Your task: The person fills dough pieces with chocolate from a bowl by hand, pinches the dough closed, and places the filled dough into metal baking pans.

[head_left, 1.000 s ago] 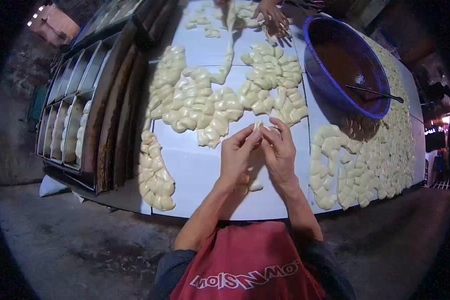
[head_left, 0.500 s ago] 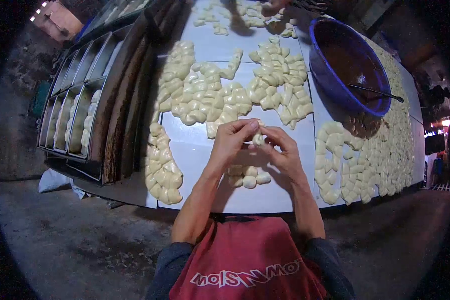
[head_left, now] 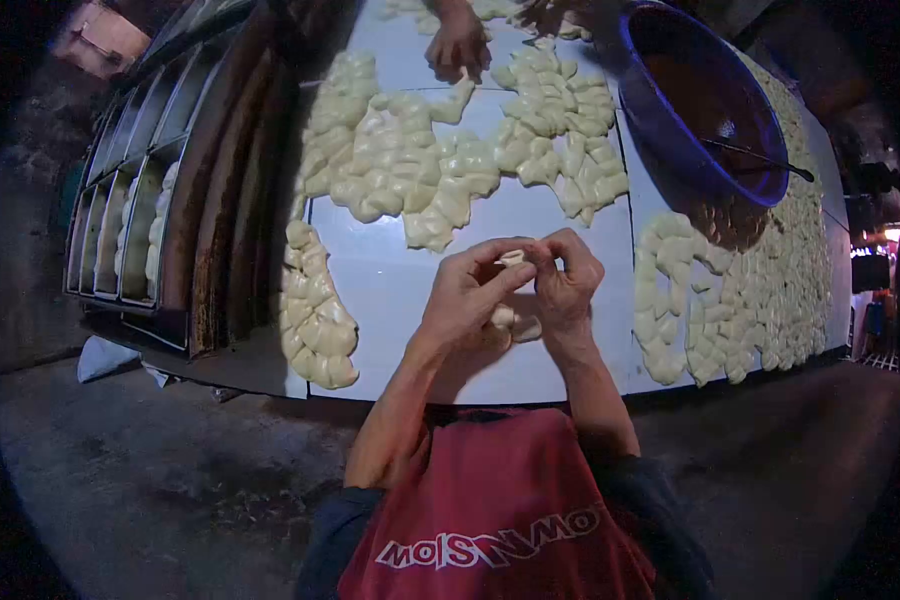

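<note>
A small piece of dough (head_left: 513, 258) is pinched between the thumb and fingers of my left hand (head_left: 470, 292). My right hand (head_left: 567, 280) is closed against it, with the fingertips of both hands meeting; its exact grip is partly hidden. Below them, a few small round dough balls (head_left: 518, 328) lie on the white tabletop (head_left: 370, 270), mostly covered by my hands. Beyond my hands spreads a cluster of pale, glossy dough pieces (head_left: 400, 165) pressed side by side. A narrower strip of dough pieces (head_left: 316, 315) lies to the left.
A blue basin (head_left: 660, 120) with brown contents and a dark-handled tool (head_left: 760, 168) stands at right. More dough pieces (head_left: 760, 300) cover the table's right side. Metal compartment pans (head_left: 140, 230) with dough stand left. Across the table, another person's hand (head_left: 458, 42) touches the dough.
My right hand has rotated, its fingers curling more tightly near the left fingertips. The view has shifted slightly. Across the table, the other person's hand has reached toward the dough cluster.
</note>
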The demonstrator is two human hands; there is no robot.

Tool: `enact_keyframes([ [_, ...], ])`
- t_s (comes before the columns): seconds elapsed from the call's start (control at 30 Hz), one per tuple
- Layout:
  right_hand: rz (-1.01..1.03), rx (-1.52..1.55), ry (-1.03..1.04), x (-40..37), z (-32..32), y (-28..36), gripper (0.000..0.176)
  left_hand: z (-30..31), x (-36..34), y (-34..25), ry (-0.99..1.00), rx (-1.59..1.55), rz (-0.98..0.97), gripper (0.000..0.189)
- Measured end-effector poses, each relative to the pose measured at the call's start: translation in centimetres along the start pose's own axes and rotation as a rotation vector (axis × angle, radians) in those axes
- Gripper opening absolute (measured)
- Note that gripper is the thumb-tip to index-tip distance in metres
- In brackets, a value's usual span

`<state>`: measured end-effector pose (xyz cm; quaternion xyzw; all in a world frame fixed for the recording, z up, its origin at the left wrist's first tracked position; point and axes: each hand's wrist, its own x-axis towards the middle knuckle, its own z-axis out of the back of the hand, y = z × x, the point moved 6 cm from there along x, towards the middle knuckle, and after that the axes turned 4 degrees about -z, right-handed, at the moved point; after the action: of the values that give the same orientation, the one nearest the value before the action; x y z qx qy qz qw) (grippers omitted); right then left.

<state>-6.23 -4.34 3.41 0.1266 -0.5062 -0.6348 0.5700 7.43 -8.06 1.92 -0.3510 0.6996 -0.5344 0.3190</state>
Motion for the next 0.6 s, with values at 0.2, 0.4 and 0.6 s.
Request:
enact_keyframes([
  [0.2,-0.049,0.054,0.172,-1.3,1.6,3.1,0.016,0.7,-0.8,2.7,-0.063,-0.013,0.154,0.028],
  [0.4,-0.448,0.185,0.332,-4.1,3.2,-0.4,0.017,1.1,-3.4,0.5,0.049,0.695,-0.151,0.071],
  [0.6,-0.282,-0.079,0.644,-4.9,1.7,-2.0,0.018,0.1,-4.8,1.8,0.351,1.076,-0.302,0.067],
])
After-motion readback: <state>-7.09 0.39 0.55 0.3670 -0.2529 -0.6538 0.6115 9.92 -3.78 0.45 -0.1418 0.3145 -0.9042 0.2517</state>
